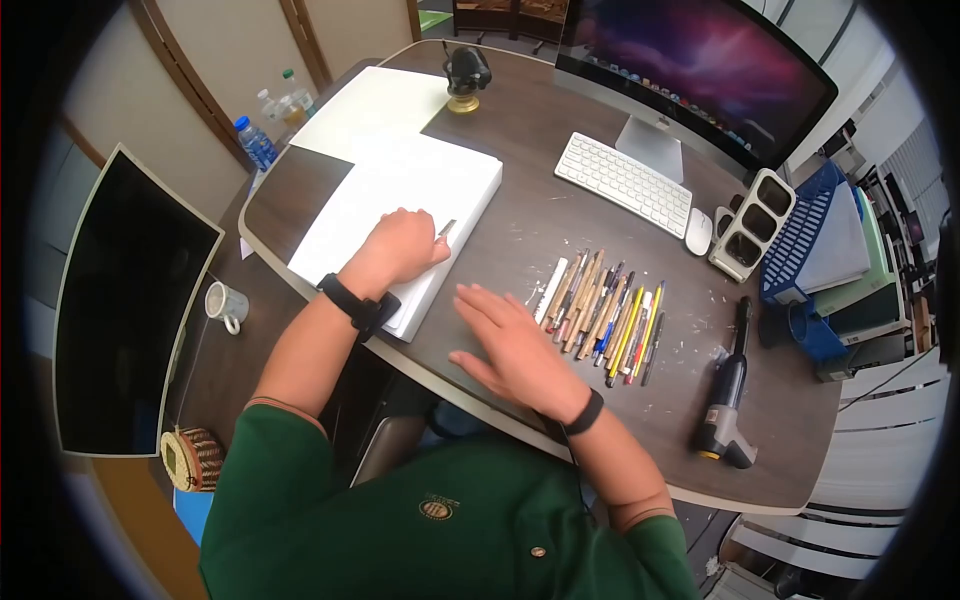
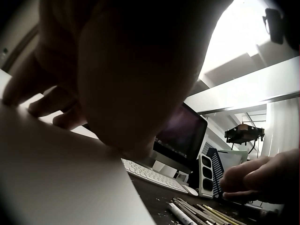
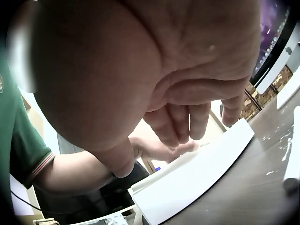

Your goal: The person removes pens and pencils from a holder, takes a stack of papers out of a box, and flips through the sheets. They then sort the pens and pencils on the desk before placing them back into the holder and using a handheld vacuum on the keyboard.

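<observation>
My left hand (image 1: pixel 405 245) rests on a thick, flat white stack (image 1: pixel 455 165) that looks like paper. In the left wrist view its fingertips (image 2: pixel 63 121) press down on the white surface. A small grey piece (image 1: pixel 447 229) lies beside the left thumb, at the stack's right edge. To the right, my right hand (image 1: pixel 515 350) hovers near the front of the desk with fingers extended and nothing in its grasp. Just beyond it lies a row of pens and pencils (image 1: pixel 600 310), brown, yellow, blue and black, side by side, with a white marker (image 1: pixel 550 290) at its left end.
Behind the pencils are a white keyboard (image 1: pixel 625 185), a mouse (image 1: pixel 698 232) and a monitor (image 1: pixel 690 70). A three-slot holder (image 1: pixel 752 225) stands by a blue basket (image 1: pixel 800 235). A handheld vacuum (image 1: pixel 725 410) lies at right. Pale scraps dot the desk (image 1: pixel 690 320).
</observation>
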Tool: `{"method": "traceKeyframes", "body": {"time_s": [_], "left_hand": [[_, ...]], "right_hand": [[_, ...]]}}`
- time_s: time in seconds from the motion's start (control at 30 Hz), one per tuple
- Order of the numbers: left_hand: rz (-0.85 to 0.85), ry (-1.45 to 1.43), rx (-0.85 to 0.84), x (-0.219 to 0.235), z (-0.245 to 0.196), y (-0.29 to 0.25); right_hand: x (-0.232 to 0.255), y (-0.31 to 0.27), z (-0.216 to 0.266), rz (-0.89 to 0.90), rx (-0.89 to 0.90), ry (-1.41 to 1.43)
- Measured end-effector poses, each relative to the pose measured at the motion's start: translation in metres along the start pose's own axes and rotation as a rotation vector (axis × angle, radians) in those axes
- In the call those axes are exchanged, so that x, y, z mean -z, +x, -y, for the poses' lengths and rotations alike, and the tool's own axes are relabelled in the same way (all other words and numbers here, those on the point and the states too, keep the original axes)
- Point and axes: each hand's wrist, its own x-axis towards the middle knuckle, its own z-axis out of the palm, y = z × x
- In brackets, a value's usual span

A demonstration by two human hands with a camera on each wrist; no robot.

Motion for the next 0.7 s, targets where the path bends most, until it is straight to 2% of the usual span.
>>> {"method": "traceKeyframes", "body": {"time_s": [0.13,0.33,0.43,0.57,0.7], "left_hand": [[-0.038,-0.146,-0.052,0.003,0.010,0.001],[-0.144,-0.356,-0.059,0.042,0.036,-0.013],[-0.305,-0.407,-0.053,0.072,0.042,-0.032],[-0.411,-0.152,0.097,0.108,0.077,-0.044],[-0.658,0.127,0.151,0.117,0.119,-0.055]], "right_hand": [[-0.025,0.029,-0.009,-0.017,0.048,-0.036],[-0.051,0.046,-0.007,-0.019,0.077,-0.177],[-0.051,0.046,-0.004,0.005,0.059,-0.224],[-0.054,0.047,-0.003,0.003,0.049,-0.214],[-0.054,0.046,-0.002,0.022,0.032,-0.209]]}}
